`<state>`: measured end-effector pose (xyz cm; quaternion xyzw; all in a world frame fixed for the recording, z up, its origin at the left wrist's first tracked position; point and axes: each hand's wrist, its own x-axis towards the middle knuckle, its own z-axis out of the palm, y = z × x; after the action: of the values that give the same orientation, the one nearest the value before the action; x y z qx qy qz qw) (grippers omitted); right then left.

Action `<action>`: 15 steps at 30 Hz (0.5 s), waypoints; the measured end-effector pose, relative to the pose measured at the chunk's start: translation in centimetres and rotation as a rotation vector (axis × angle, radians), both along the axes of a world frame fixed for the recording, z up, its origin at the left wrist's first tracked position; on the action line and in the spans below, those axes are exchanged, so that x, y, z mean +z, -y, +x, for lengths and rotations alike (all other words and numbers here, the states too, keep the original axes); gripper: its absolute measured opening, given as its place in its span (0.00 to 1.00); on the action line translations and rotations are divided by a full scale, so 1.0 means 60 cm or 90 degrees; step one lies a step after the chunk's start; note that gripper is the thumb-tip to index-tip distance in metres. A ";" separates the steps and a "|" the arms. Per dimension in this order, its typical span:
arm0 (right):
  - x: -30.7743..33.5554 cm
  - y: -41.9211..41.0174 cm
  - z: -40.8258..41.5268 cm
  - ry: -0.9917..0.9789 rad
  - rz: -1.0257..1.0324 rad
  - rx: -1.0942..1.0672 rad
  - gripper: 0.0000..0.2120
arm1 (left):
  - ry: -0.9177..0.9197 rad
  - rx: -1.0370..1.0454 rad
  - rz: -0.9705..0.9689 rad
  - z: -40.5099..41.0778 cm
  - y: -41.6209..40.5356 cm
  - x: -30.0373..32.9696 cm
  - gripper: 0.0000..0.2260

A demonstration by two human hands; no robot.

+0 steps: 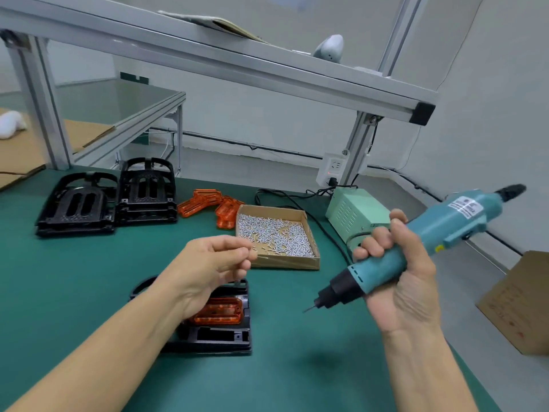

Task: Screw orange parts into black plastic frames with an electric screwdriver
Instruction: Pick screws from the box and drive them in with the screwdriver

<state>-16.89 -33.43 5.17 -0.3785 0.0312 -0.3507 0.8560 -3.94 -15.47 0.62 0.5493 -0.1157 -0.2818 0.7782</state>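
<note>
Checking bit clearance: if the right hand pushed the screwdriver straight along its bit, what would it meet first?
The right hand aims the electric screwdriver down-left. Its bit would probably meet the black frame holding the orange part, or the green mat just short of it; depth is unclear.

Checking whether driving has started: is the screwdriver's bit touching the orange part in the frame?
Apart. The head view shows the screwdriver bit in the air, with bare green mat between it and the orange part.

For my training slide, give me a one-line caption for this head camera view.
Right hand grips electric screwdriver; left hand pinches a screw above black frame.
</note>
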 end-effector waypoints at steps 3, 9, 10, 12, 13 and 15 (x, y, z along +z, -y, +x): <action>0.006 -0.026 0.012 0.033 0.004 -0.012 0.05 | -0.098 -0.019 -0.071 -0.020 -0.016 -0.007 0.09; 0.024 -0.075 0.032 0.144 -0.004 -0.041 0.05 | -0.205 -0.028 -0.150 -0.050 -0.022 -0.014 0.06; 0.029 -0.080 0.035 0.157 -0.003 -0.050 0.06 | -0.217 -0.034 -0.164 -0.053 -0.022 -0.014 0.05; 0.038 -0.087 0.040 0.173 -0.002 -0.071 0.06 | -0.241 -0.047 -0.196 -0.060 -0.023 -0.012 0.05; 0.041 -0.090 0.042 0.178 -0.003 -0.079 0.05 | -0.253 -0.052 -0.210 -0.063 -0.023 -0.010 0.05; 0.046 -0.095 0.045 0.180 -0.006 -0.087 0.05 | -0.267 -0.056 -0.229 -0.068 -0.023 -0.008 0.05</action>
<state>-14.20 -27.71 7.91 -0.3262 -0.0652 -0.4583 0.8242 -8.01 -14.11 0.12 0.3263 -0.0240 -0.3974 0.8573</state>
